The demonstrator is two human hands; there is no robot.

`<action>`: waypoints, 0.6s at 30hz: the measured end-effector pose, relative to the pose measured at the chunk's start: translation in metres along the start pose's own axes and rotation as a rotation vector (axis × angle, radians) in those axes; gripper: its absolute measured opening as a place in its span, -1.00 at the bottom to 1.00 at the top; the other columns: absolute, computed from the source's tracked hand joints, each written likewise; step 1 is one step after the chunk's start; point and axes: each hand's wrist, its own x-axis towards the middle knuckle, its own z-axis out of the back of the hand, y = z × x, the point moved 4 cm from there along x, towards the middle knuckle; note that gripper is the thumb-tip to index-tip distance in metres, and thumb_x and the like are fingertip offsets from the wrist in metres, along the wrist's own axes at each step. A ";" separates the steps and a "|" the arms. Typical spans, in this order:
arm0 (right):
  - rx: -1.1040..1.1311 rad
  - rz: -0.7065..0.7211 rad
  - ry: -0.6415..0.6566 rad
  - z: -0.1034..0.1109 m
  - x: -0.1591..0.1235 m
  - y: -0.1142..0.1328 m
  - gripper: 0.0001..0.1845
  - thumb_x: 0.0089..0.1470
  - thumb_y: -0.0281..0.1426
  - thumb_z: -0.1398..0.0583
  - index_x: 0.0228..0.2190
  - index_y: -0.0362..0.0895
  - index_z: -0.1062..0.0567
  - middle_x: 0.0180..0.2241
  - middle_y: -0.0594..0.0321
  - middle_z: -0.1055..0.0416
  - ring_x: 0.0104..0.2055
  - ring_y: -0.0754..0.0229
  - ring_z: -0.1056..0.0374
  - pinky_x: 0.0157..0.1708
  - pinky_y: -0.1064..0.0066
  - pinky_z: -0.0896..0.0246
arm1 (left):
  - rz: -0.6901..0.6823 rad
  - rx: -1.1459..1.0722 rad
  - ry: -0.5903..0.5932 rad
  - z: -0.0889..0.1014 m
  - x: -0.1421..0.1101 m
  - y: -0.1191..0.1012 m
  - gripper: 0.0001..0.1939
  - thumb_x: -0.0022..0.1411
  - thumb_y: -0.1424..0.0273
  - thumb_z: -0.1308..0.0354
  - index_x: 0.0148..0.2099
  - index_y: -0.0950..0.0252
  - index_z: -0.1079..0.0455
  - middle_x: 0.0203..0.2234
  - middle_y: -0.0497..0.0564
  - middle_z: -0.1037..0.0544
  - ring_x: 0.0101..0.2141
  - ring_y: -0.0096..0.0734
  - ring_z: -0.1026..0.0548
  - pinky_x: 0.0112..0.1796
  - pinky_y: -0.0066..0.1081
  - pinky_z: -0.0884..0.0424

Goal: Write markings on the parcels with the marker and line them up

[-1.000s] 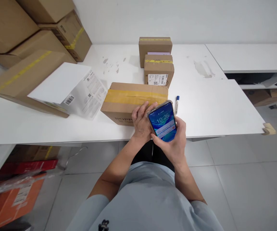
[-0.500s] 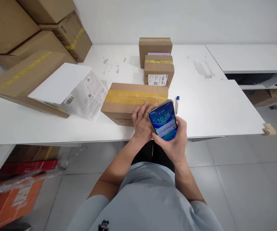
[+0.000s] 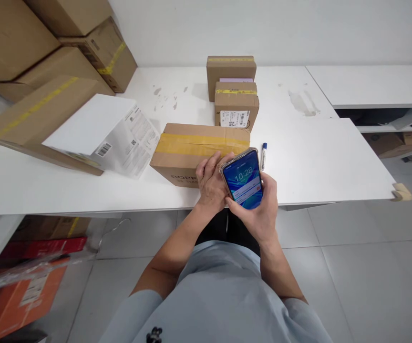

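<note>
A smartphone (image 3: 244, 181) in a clear case is tilted up toward me, its lit screen reading 10:28. My right hand (image 3: 259, 207) is closed around its lower right side, the thumb along the bottom edge. Just left of the phone, my left hand (image 3: 213, 183) lies against the front of a taped cardboard box (image 3: 180, 157). Its fingers are bent a little and slightly apart over the box's front top edge. The phone hides part of this hand, including the thumb. Beyond the phone, a marker pen (image 3: 263, 156) with a blue cap lies on the white table (image 3: 316, 162).
Two smaller cardboard boxes (image 3: 236, 105) stand behind, the nearer one labelled. On the left, a folded white printed sheet (image 3: 91, 124) leans by a long taped box (image 3: 37, 109), with bigger cartons (image 3: 102, 52) stacked behind. An orange box (image 3: 30, 295) sits below the table.
Almost nothing differs. The phone and my right hand have shifted very slightly; my left hand stays at the box.
</note>
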 end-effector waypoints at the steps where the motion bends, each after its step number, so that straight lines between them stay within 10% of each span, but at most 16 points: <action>1: 0.001 -0.003 0.001 0.000 0.000 0.000 -0.18 -0.14 -0.13 -0.41 0.10 -0.02 -0.23 -0.01 0.10 -0.33 0.01 -0.02 -0.33 -0.05 0.05 -0.37 | -0.008 -0.011 -0.002 0.001 0.000 0.000 -0.69 0.31 0.28 -0.04 0.03 0.17 -0.48 -0.06 0.04 -0.64 0.05 -0.22 -0.51 0.10 -0.20 -0.27; 9: -0.059 -0.081 -0.040 0.013 0.006 -0.014 -0.24 -0.14 -0.15 -0.40 0.06 -0.03 -0.28 -0.02 0.12 -0.34 0.03 -0.02 -0.34 0.02 0.04 -0.33 | -0.027 -0.033 0.079 0.001 0.003 -0.004 -0.80 0.34 0.28 -0.11 -0.06 0.06 -0.52 0.03 -0.02 -0.60 0.14 -0.16 -0.46 0.12 -0.13 -0.16; 18: -0.518 -0.599 -0.078 0.072 0.034 -0.110 -0.12 -0.23 -0.02 -0.37 0.07 -0.18 -0.33 0.06 -0.10 -0.31 0.08 -0.27 -0.33 0.06 -0.14 -0.26 | -0.064 -0.053 0.000 0.007 0.009 -0.009 -0.72 0.22 0.05 -0.24 -0.15 0.09 -0.53 -0.01 0.01 -0.61 0.09 -0.09 -0.46 0.11 -0.14 -0.13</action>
